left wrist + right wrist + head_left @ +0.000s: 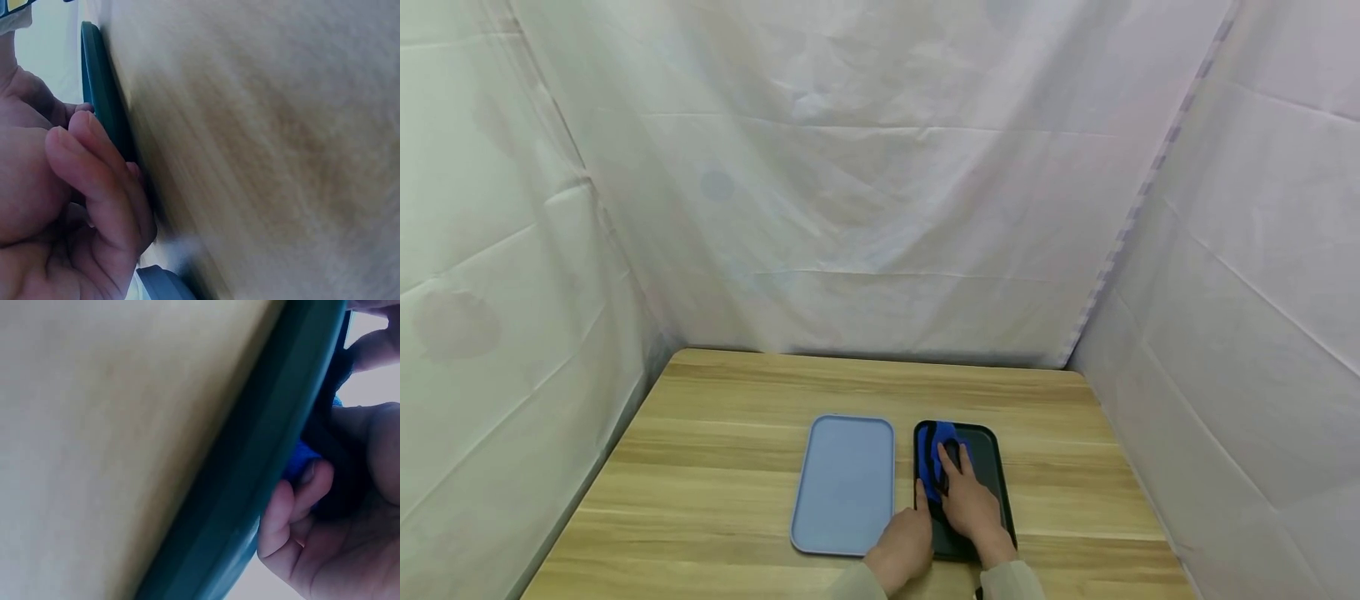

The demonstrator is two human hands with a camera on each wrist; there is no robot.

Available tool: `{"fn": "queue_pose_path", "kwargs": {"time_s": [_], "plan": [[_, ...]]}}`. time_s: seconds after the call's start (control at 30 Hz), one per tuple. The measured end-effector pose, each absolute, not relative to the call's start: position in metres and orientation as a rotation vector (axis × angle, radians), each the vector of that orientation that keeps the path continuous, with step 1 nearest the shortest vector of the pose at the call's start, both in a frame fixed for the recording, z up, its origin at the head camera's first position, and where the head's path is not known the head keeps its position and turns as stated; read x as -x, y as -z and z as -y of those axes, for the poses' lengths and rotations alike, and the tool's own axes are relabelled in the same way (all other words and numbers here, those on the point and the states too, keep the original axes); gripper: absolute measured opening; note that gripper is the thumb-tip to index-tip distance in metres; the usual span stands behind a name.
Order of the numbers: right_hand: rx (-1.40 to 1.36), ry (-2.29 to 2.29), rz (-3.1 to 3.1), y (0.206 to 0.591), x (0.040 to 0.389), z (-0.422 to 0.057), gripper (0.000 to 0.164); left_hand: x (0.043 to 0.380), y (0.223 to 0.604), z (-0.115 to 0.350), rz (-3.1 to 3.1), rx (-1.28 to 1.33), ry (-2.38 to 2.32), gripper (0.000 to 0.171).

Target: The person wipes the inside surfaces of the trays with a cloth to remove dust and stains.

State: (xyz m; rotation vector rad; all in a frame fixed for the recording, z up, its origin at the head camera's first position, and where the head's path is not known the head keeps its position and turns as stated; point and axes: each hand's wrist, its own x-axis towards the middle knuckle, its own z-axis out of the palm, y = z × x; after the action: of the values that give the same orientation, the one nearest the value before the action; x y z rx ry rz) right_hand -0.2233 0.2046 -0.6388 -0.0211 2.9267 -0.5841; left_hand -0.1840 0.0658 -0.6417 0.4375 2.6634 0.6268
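A piece of blue-and-black fabric [945, 432] lies in the dark green tray [951, 543], toward its far left part. My right hand [972, 504] rests on the fabric, index and middle fingers spread and pointing away from me. In the right wrist view its other fingers bend beside the blue fabric [300, 459], close to the tray's rim. My left hand [907, 537] is at the tray's left side, index finger straight and its tip at the fabric's near left edge. The left wrist view shows the remaining fingers [103, 181] curled loosely, holding nothing.
A light blue tray [847, 483] stands on the wooden table [722, 467] just left of the green one, with a narrow gap between them. White cloth walls [880, 200] enclose the table at the back and both sides.
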Motion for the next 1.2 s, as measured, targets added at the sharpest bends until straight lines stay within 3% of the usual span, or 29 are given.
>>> {"fn": "queue_pose_path", "kwargs": {"time_s": [1.2], "plan": [[-0.008,0.592,-2.889,0.638,0.189,-0.206,0.082,0.184,0.639,-0.066,-2.673,-0.443,-0.618,0.088]]}}
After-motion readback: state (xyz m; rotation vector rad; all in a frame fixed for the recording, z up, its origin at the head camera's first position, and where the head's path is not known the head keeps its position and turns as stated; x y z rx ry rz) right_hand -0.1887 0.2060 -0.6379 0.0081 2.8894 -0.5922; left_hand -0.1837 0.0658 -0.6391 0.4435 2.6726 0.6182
